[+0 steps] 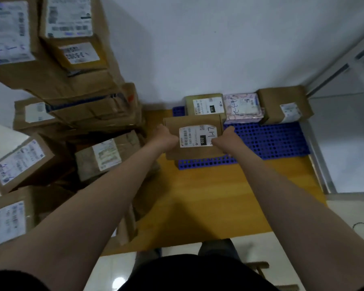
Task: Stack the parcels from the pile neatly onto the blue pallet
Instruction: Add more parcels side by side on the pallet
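Two hands hold one cardboard box (195,136) at the front left part of the blue pallet (277,139). The left hand (166,138) has its grip clamped on the box's left edge, and the right hand (225,141) has its grip clamped on the right edge, fingers curled round it. The white label faces up and is marked "032". Whether the box rests on the pallet or is held just above it cannot be told.

Three parcels stand in a row along the pallet's far edge: a labelled brown box (205,106) just behind the held box, a pink patterned parcel (243,109) beside it, and a second brown box (284,106) at the right end. The pallet lies on a yellow floor panel (219,196) against a white wall (219,49). The pile (72,101) of labelled cardboard boxes stands to the left.
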